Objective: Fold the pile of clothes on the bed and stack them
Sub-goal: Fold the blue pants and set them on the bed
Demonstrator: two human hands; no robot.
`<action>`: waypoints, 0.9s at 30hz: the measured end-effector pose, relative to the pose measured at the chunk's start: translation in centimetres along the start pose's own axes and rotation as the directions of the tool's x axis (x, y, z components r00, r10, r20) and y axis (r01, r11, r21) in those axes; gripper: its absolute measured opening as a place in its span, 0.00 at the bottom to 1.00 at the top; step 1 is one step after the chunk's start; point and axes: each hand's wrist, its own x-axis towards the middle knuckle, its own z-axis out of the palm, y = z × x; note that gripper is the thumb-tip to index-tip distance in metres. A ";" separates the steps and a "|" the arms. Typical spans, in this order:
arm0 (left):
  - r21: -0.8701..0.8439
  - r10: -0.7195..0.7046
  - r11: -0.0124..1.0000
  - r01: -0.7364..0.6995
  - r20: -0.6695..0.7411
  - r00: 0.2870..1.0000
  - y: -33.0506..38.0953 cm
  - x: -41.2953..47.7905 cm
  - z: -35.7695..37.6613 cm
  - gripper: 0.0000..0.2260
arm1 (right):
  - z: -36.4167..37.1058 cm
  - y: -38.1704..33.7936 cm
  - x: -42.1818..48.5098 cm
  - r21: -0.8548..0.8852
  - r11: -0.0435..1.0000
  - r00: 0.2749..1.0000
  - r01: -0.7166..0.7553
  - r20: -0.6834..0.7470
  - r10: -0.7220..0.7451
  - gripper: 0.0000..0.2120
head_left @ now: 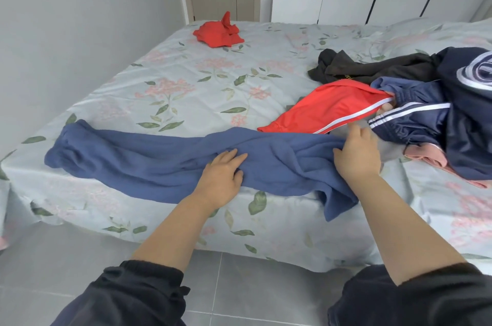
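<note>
The bed point(186, 72), covered in a pale floral sheet, fills most of the view. Along its near edge lie the blue trousers point(133, 158), stretched out flat from near the left corner to past the middle, with one loose flap hanging over the edge. At the bed's right edge sits the pile of clothes point(439, 112), unfolded. Its biggest piece is a navy jacket point(468, 126) with a white round emblem, lying on top towards the right. Against it lie navy shorts point(415, 118) with white stripes, and orange-red shorts point(327, 107) with a white stripe spread towards the middle of the bed, just beyond the trousers. A dark grey garment point(372, 67) lies crumpled behind them, and a pink garment point(426, 155) shows from under the jacket near the front edge. Well apart, near the far left corner, a small red garment point(218, 32) lies bunched. The left hand point(223, 168) rests palm down on the middle of the trousers, fingers straight, grasping nothing. The right hand point(358, 151) lies palm down on the trousers' right end, fingers extended and thumb spread on the cloth, also released.
</note>
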 end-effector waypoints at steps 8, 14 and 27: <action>0.154 0.216 0.964 -0.217 0.024 0.976 2.4 -0.6 0.4 0.23 | -1.6 1.7 0.3 0.126 0.962 0.935 -0.242 0.295 0.197 0.11; -0.166 0.182 0.966 -0.199 -0.115 0.977 6.8 2.1 0.5 0.20 | -3.5 2.7 1.1 0.781 0.474 0.914 -0.406 0.347 0.210 0.09; 0.149 0.170 0.966 -0.212 0.253 0.952 8.0 5.9 4.0 0.22 | -2.8 6.5 2.7 0.719 0.348 0.782 -0.602 0.443 0.438 0.16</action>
